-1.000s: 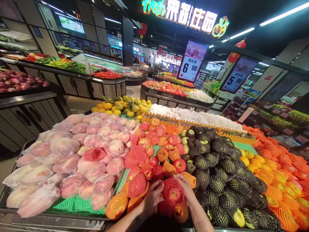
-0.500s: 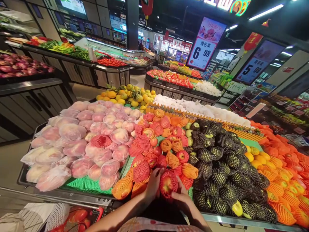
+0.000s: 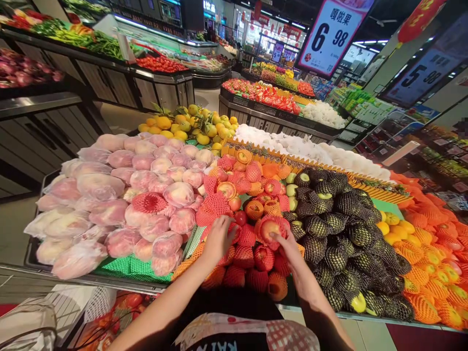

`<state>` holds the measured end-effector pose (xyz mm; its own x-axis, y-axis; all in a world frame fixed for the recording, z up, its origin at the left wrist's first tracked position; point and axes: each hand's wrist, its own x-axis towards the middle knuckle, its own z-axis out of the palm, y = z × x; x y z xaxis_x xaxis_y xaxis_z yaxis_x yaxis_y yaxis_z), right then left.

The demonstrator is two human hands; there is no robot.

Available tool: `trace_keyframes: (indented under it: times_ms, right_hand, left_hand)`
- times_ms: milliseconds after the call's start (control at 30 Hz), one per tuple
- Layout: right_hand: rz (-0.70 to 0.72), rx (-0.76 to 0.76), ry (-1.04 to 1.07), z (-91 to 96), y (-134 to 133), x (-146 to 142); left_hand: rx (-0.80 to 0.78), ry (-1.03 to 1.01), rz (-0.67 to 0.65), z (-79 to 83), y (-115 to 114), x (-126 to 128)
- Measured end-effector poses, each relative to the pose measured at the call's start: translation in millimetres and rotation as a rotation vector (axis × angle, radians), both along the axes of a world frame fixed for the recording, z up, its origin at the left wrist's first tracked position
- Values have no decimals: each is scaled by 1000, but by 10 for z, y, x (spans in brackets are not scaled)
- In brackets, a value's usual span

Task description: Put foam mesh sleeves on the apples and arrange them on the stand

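Note:
My right hand [image 3: 288,247] grips a red apple in a red foam net [image 3: 270,227], held on the pile of netted apples [image 3: 252,209] at the middle of the fruit stand. My left hand [image 3: 217,239] lies on the same pile a little to the left, fingers curled over a red-netted fruit. Apples in red and orange nets lie all around both hands.
Bagged peaches [image 3: 120,204] fill the stand's left, black-netted fruit [image 3: 340,234] the right, orange-netted fruit [image 3: 431,263] the far right. Yellow citrus [image 3: 193,127] and white-wrapped fruit [image 3: 310,153] lie behind. A cart with apples [image 3: 120,307] stands at lower left. Price signs [image 3: 331,31] hang above.
Both hands have reached forward from the stand's front edge onto the pile. The right hand carried the netted apple farther up the pile. The view tilted down.

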<state>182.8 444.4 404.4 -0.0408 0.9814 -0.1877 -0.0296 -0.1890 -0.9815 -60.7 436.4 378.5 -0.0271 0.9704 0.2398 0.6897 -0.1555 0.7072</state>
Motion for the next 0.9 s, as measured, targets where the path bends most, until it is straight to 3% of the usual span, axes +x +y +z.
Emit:
trace_keyframes:
  times_ms: [133,233,400,600,733,900]
  right_hand:
    - [-221,244,-528,270,684,198]
    - [-307,300,-892,413,1051,291]
    - [-167,442,-1246,462,1477,141]
    - [-301,408,-1268,429,2000,8]
    - [-159,580,-1209,572,2193,-270]
    - [101,790,-1219,602,2203,-1055]
  left_hand:
    - [140,298,116,43,213,-361]
    - [117,395,167,-4,318,-506]
    - [28,480,145,-94,434,-572]
    - [65,471,166,-71,441,-651]
    - [173,402,186,-5,394,-679]
    - [284,343,164,51,396,-599]
